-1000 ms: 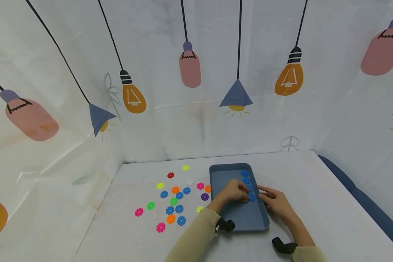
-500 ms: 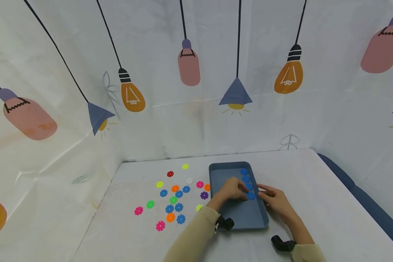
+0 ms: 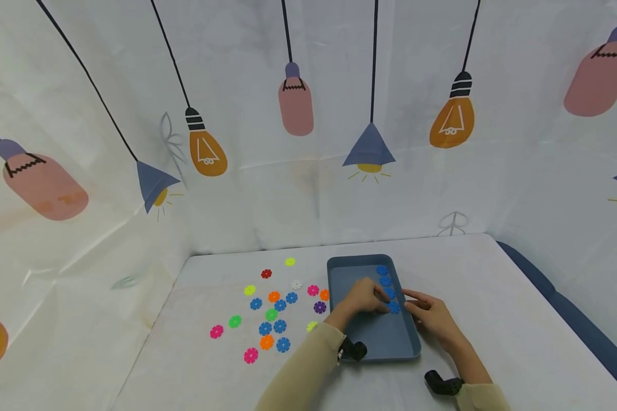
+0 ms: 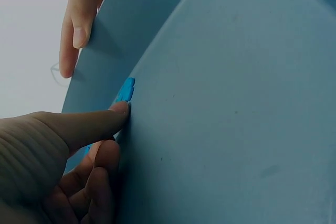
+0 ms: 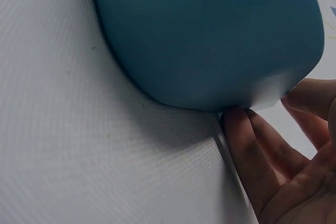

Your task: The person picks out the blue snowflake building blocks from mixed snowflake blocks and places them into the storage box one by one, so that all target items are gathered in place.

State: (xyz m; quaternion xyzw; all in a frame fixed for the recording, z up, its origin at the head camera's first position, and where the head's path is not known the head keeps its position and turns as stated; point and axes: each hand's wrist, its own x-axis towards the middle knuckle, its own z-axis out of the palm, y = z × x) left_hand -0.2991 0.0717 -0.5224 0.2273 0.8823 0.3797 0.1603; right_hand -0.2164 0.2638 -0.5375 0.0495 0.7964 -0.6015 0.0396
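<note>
A blue-grey tray lies on the table with several blue notched, flower-shaped discs in a row along its right inner wall. Over the tray my left hand reaches to the nearest blue disc, with thumb and curled index finger at its edge. The hand hides part of this disc, while its other fingers fold inward. Outside the tray's right wall is my right hand, its fingertips touching the outer side and its fingers loosely extended.
Left of the tray, loose discs are scattered on the white table: blue, pink, orange, green, yellow, red, white and purple. A patterned cloth wall rises behind the table.
The view shifts slightly. Both hands keep nearly the same place at the tray, and the row of blue discs looks unchanged.
</note>
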